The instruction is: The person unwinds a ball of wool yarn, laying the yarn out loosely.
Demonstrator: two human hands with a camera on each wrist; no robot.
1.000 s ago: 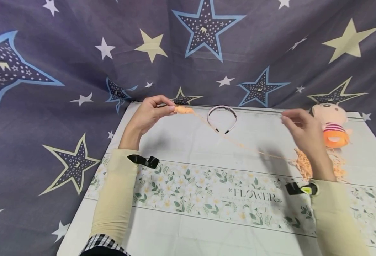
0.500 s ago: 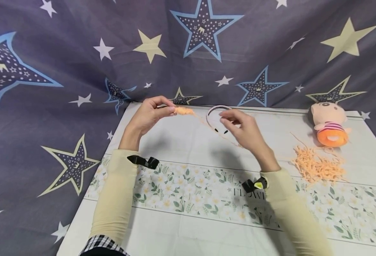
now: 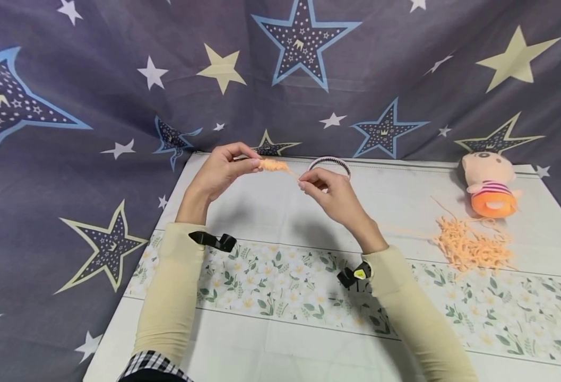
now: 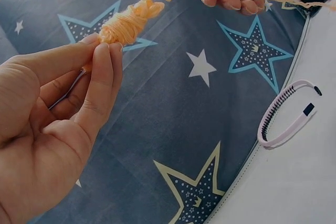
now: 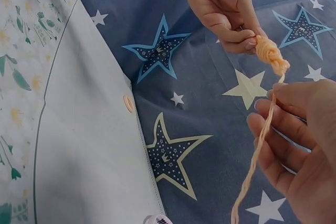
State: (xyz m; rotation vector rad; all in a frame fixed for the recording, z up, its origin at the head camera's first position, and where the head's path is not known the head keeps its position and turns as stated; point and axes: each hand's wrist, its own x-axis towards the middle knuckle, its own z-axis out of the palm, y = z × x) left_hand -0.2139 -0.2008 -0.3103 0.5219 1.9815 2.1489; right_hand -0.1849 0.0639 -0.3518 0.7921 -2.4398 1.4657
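My left hand (image 3: 220, 175) is raised over the back of the table and pinches a small wound bundle of orange yarn (image 4: 124, 27) between thumb and fingertips. A thin dark line shows behind its fingers in the left wrist view, mostly hidden. Close to the right of the bundle, my right hand (image 3: 335, 197) pinches the yarn strand (image 5: 257, 153) that comes off the bundle's looped end. From there the strand runs on toward a loose, tangled heap of orange yarn (image 3: 473, 244) on the right side of the table.
A pale pink toothed headband (image 4: 262, 128) lies near the table's back edge, partly behind my right hand in the head view. At the back right lies a plush doll (image 3: 492, 178) in orange shorts. A star-patterned curtain (image 3: 270, 106) hangs behind the white table (image 3: 261, 342).
My right hand has swept left from beside the doll and yarn heap to the strand near the bundle, its fingertips now together on it. My left hand stays put with the bundle.
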